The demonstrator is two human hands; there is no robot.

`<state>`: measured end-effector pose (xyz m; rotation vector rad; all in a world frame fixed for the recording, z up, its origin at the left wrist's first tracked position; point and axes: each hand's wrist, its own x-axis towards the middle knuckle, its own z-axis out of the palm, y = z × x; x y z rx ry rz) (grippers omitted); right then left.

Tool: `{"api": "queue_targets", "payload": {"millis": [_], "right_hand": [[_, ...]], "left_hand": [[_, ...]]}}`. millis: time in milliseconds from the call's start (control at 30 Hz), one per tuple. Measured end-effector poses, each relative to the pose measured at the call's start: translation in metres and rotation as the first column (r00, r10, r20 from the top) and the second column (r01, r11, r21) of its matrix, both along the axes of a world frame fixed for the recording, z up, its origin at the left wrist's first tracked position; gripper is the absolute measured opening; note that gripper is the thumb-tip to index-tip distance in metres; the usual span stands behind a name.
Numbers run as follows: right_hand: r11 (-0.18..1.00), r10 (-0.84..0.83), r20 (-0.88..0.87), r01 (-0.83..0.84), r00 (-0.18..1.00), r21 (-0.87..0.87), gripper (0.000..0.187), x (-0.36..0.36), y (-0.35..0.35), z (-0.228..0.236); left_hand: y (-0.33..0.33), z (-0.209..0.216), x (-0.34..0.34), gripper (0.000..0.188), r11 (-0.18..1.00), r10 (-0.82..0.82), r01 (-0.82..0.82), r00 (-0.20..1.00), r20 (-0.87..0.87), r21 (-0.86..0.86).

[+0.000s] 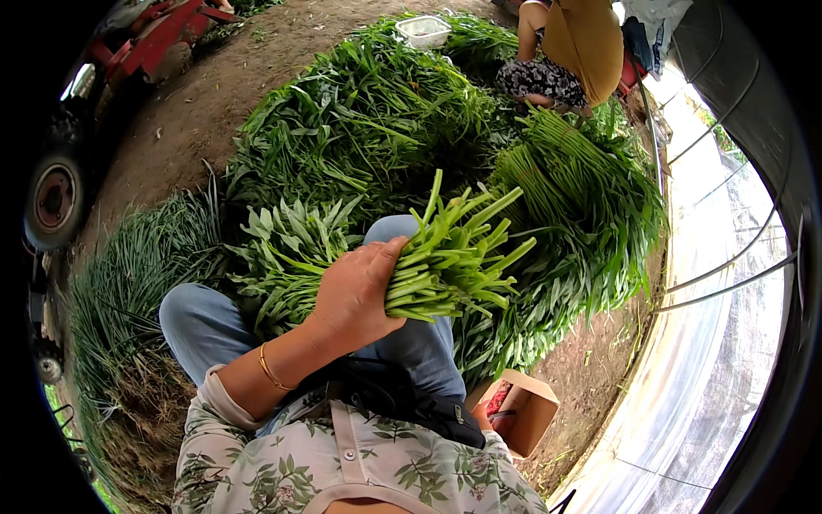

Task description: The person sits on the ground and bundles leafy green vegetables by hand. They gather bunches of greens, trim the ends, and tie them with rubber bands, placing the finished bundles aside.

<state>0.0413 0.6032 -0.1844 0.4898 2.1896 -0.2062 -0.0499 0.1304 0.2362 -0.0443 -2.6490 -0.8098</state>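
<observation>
My left hand, with a thin gold bangle on its wrist, is closed round a thick bunch of water spinach. The cut stems stick out to the right of the fist, and the leaves spread to the left above my knees. Down at my right side, my right hand reaches to an open cardboard box. Only a bit of that hand shows at the box's edge, and its fingers are hidden. Something red shows inside the box.
Heaps of loose greens and stacked bunches lie ahead. Spring onions with roots are piled at the left. Another person sits at the far right. A plastic tub, a red machine and a wheel stand around.
</observation>
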Motion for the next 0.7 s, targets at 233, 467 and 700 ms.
{"api": "queue_targets", "payload": {"millis": [233,467,700], "right_hand": [[0.989,-0.110,-0.538,0.144,0.836,0.021,0.025,0.001,0.000,0.058],[0.847,-0.473,-0.128,0.410,0.872,-0.339,0.006,0.000,0.021,0.101],[0.804,0.588,-0.507,-0.524,0.630,0.282,0.017,-0.031,0.049,0.105]], "left_hand": [[0.002,0.000,-0.002,0.072,0.995,-0.017,0.019,1.000,-0.024,0.097],[-0.004,-0.006,0.001,0.070,0.989,-0.050,0.058,0.997,-0.059,0.139],[-0.020,-0.016,0.002,0.066,0.979,-0.077,0.102,0.986,-0.145,0.178]]}}
